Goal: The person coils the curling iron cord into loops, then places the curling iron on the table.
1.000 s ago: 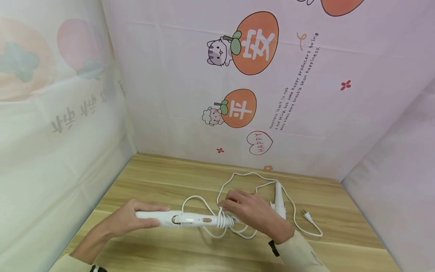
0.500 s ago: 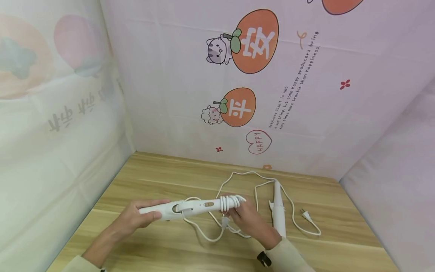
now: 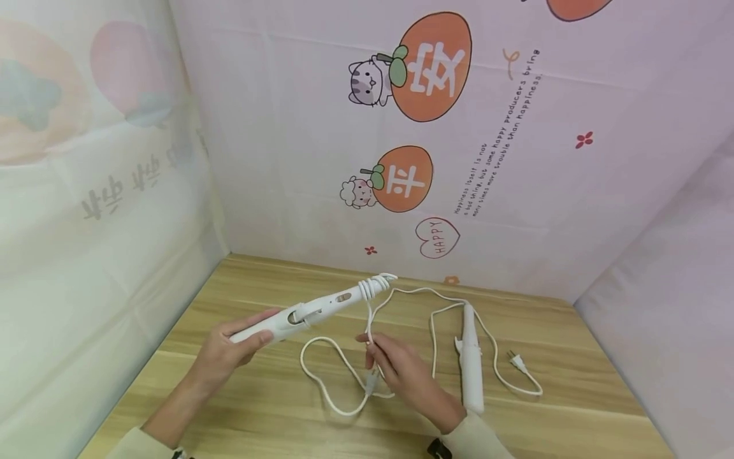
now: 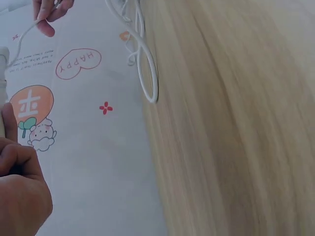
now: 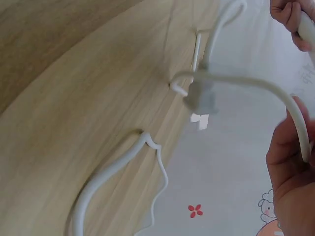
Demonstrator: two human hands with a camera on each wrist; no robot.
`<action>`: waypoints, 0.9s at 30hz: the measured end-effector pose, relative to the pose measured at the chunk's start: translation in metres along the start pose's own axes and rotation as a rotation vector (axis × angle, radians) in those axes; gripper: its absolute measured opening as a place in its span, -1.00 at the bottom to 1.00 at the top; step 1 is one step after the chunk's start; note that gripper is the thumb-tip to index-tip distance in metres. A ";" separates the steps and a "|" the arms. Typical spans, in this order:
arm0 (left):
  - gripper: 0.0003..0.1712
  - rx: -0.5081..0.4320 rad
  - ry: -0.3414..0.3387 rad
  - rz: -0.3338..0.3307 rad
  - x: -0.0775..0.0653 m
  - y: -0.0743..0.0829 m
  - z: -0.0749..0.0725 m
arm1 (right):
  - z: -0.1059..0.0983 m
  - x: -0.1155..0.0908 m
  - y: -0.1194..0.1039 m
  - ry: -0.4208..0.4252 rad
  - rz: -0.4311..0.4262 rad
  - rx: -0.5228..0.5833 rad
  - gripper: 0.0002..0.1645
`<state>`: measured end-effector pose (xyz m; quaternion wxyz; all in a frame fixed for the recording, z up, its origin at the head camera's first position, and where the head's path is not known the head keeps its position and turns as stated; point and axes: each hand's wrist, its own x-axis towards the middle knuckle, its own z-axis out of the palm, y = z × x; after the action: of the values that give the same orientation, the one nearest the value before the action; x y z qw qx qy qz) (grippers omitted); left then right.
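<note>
My left hand (image 3: 232,341) grips one end of a white curling iron (image 3: 321,309), raised and slanting up to the right. Several turns of its white cord (image 3: 369,290) wrap the far end. From there the cord runs down to my right hand (image 3: 404,370), where thumb and fingers pinch it. Just below those fingers hangs the cord's plug (image 3: 371,382), seen larger as a blurred grey plug (image 5: 202,96) in the right wrist view. A loop of cord (image 3: 321,376) lies left of the plug. In the left wrist view, the left hand (image 4: 19,187) partly hides the iron.
A second white curling iron (image 3: 471,363) lies on the wooden table (image 3: 275,421) to the right, its cord spread around it. That cord's two-pin plug (image 3: 518,363) rests farther right. Printed cloth walls (image 3: 287,159) enclose the back and sides.
My left hand has tilted and lifted the curling iron's wrapped end up and away. My right hand has left the wraps and moved lower, drawing a length of cord down from them.
</note>
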<state>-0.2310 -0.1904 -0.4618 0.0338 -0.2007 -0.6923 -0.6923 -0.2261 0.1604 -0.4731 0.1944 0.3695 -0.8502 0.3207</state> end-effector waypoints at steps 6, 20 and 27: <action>-0.52 0.233 0.073 0.019 -0.001 0.004 0.002 | -0.009 0.000 -0.001 0.034 -0.182 -0.272 -0.79; -0.54 0.570 -0.120 0.322 -0.003 -0.006 -0.002 | -0.043 0.019 0.008 0.072 -0.387 -0.678 -0.50; -0.58 0.405 -0.246 0.146 -0.008 -0.005 -0.011 | -0.050 0.024 0.012 0.056 -0.419 -0.619 -0.56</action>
<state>-0.2281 -0.2023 -0.4684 0.0386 -0.3222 -0.7995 -0.5054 -0.2461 0.1888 -0.4283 0.3817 0.4503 -0.8071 0.0118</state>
